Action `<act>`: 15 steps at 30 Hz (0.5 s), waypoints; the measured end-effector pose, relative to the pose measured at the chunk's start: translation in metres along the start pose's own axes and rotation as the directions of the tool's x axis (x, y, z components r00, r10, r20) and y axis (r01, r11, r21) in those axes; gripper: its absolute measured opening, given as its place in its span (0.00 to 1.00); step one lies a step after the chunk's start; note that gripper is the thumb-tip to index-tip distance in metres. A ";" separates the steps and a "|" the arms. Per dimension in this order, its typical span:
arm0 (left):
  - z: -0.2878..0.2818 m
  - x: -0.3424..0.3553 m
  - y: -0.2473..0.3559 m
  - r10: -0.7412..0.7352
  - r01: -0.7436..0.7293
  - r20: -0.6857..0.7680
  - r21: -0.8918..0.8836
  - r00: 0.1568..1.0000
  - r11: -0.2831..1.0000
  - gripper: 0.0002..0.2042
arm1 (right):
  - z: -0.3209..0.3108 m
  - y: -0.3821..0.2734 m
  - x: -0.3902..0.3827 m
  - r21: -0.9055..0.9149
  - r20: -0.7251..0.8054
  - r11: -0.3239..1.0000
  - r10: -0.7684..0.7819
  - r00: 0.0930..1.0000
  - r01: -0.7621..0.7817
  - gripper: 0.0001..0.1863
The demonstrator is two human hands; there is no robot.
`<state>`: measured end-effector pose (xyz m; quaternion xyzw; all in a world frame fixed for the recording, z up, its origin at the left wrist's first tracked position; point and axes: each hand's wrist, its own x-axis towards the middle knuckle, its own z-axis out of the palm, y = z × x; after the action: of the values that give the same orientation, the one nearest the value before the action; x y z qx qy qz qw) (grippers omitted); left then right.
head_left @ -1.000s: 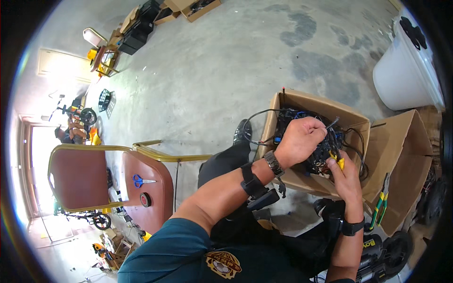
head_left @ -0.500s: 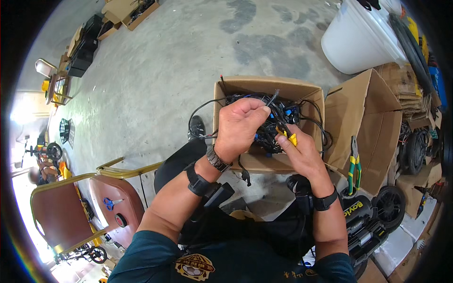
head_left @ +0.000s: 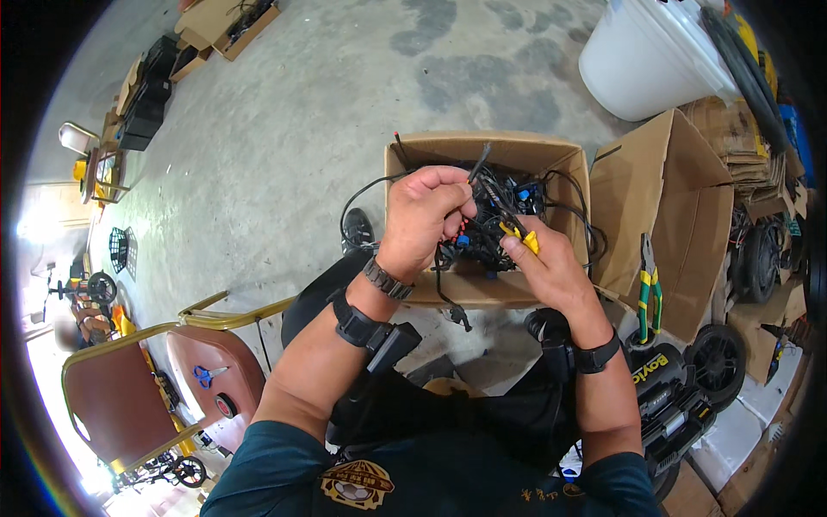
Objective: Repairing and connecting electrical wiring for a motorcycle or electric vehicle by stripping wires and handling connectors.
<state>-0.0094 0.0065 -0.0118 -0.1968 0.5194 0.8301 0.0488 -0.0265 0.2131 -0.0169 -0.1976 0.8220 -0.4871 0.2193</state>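
My left hand point(head_left: 422, 215) is above the cardboard box point(head_left: 403, 289), thumb and fingers pinched on a black cable point(head_left: 483, 159) whose end sticks up past them. Just to its right, my right hand point(head_left: 551, 263) is closed on a small yellow-handled tool point(head_left: 531, 242); the palm hides most of it, so its exact kind is unclear. Dark strands of cable run between the two hands. Inside the box lies a tangle of black wires point(head_left: 560, 185) with blue connectors point(head_left: 524, 196). One lead with a black plug point(head_left: 457, 316) hangs over the box's near side.
A second open cardboard box point(head_left: 642, 189) stands on the right, near pliers point(head_left: 648, 293) with green-and-yellow handles upright by a black wheeled machine point(head_left: 663, 396). A white tub point(head_left: 650, 69) is at the far right. Scissors point(head_left: 209, 376) and a tape roll point(head_left: 225, 405) lie on the left chair point(head_left: 194, 345).
My left hand has moved slightly left and up, still pinching the cable. My right hand has shifted a little, and more of the yellow handles shows.
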 end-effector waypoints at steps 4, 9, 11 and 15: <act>0.000 0.001 -0.001 -0.001 0.001 -0.029 0.007 1.000 1.000 0.07 | 0.001 0.000 0.000 -0.006 0.048 1.000 0.019 0.999 -0.019 0.18; 0.001 0.000 0.001 -0.002 0.004 -0.051 0.028 0.999 1.000 0.08 | 0.004 0.004 0.001 0.032 0.109 0.999 0.023 0.994 -0.026 0.18; 0.001 0.000 0.001 -0.005 0.006 -0.033 0.027 0.999 1.000 0.08 | 0.005 0.012 0.002 0.047 0.119 0.998 0.028 0.992 -0.034 0.18; -0.001 -0.001 0.002 0.005 -0.006 0.029 0.029 1.000 1.000 0.09 | 0.003 0.017 0.002 0.339 0.302 0.925 0.067 0.951 -0.173 0.16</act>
<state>-0.0089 0.0047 -0.0102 -0.1824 0.5311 0.8255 0.0567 -0.0285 0.2170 -0.0338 -0.1707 0.6886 -0.5818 0.3977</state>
